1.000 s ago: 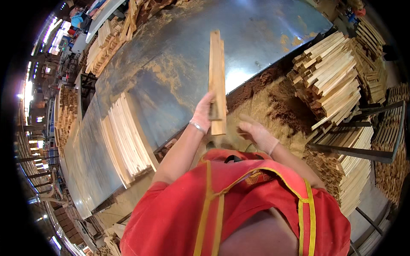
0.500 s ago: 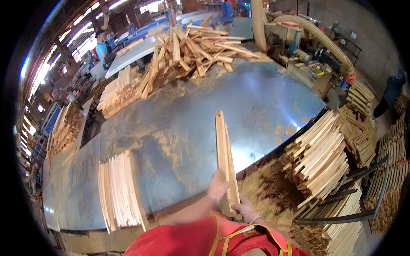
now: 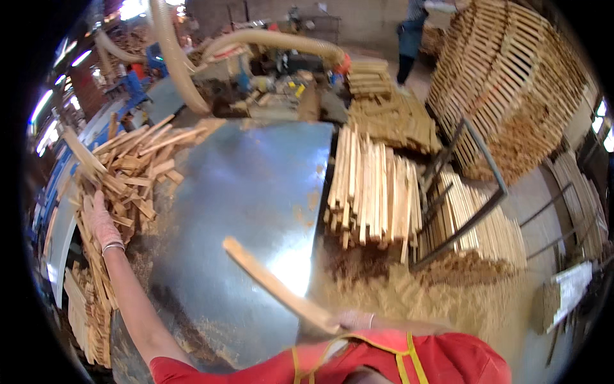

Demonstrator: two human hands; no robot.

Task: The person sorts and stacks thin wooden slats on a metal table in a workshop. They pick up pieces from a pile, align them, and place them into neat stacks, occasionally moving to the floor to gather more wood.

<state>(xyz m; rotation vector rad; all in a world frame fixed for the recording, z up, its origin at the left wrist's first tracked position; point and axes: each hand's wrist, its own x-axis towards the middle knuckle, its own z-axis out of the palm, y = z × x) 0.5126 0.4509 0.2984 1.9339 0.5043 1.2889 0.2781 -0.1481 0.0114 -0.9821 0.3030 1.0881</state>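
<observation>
In my right hand [image 3: 353, 320], close to my body, is one end of a wooden strip [image 3: 275, 281]; it slants up and left over the metal table [image 3: 236, 185]. My left arm stretches far left, and my left hand [image 3: 103, 221], in a pale covering, is at the heap of loose wooden strips [image 3: 144, 160]. Just beyond its fingertips lies a motion-smeared wooden strip [image 3: 83, 153]. Whether the fingers still grip that strip cannot be made out.
Stacked strips [image 3: 374, 185] stand right of the table, beside a metal frame [image 3: 489, 160]. Behind them rises a large slatted wood stack [image 3: 505, 77]. A ribbed hose [image 3: 275, 40] runs across the back. A person [image 3: 409, 41] stands at the far back. Sawdust covers the floor [image 3: 409, 294].
My view has swung right. The two strips held together are now apart: one stays in my right hand, while my left hand has moved out to the heap.
</observation>
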